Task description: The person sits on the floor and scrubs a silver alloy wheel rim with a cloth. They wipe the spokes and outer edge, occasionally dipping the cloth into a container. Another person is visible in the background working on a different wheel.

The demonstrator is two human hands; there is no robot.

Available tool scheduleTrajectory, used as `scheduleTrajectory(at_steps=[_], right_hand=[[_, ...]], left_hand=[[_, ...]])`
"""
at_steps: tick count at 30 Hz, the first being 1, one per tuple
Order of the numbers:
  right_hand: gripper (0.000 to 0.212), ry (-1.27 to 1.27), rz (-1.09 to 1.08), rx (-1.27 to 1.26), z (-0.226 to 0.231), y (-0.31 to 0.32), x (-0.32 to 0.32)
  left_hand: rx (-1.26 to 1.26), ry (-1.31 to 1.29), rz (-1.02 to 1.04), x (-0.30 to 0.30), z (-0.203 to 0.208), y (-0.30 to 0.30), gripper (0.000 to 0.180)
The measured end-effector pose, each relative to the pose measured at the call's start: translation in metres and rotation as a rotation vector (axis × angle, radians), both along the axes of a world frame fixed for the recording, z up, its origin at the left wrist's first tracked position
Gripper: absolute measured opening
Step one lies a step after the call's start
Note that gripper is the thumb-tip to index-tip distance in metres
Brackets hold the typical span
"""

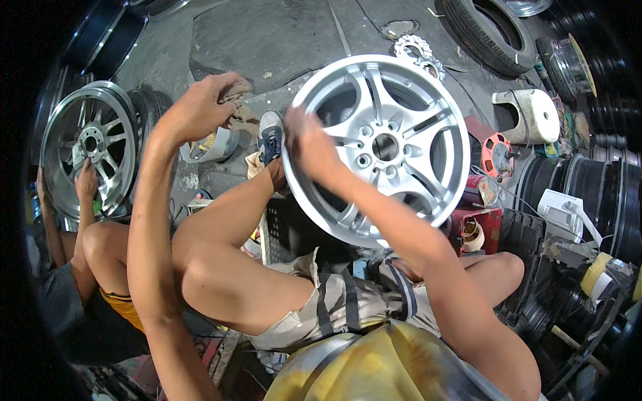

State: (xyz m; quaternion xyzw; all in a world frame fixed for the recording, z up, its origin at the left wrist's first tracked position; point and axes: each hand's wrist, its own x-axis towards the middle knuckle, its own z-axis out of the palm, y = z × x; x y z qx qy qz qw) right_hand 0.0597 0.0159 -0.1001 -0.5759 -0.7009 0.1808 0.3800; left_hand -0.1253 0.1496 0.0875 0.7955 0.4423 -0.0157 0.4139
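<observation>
A silver alloy wheel rim with split spokes stands tilted in front of my knees, its face toward me. My right hand is over the left edge of the rim, smeared by motion, so its fingers cannot be made out. My left hand is raised to the left of the rim, apart from it. Its fingers are closed on a crumpled brownish-grey cloth, which hangs beside my shoe.
At the left another person's hand touches a second alloy wheel. A tyre lies at the back right. A white stool, a red-orange reel and stacked dark rims stand on the right. A round container sits behind my left forearm.
</observation>
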Motion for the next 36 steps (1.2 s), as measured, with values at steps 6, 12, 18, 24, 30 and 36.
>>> scheduleTrajectory(at_steps=[6,12,18,24,30,36], right_hand=[[0.048,-0.167,0.239,-0.203,0.041,-0.204,0.0],[0.046,-0.496,0.317,-0.475,0.076,-0.301,0.148],[0.029,-0.278,-0.319,-0.3,0.121,-0.295,0.275],[0.024,-0.033,-0.616,-0.258,0.159,-0.305,0.298],[0.025,-0.007,-0.674,-0.301,0.159,-0.32,0.321],[0.023,0.011,-0.596,-0.303,0.136,-0.33,0.32]], left_hand=[[0.374,0.108,-0.086,0.014,-0.103,-0.005,0.045],[0.445,0.268,-0.07,0.081,-0.158,-0.047,0.055],[0.711,0.027,0.126,0.181,-0.205,0.008,0.052],[0.824,-0.146,-0.149,0.375,-0.22,-0.001,0.038],[0.633,-0.518,-0.933,0.432,-0.217,-0.207,0.039],[0.23,-0.433,-1.535,0.252,-0.184,-0.309,0.051]])
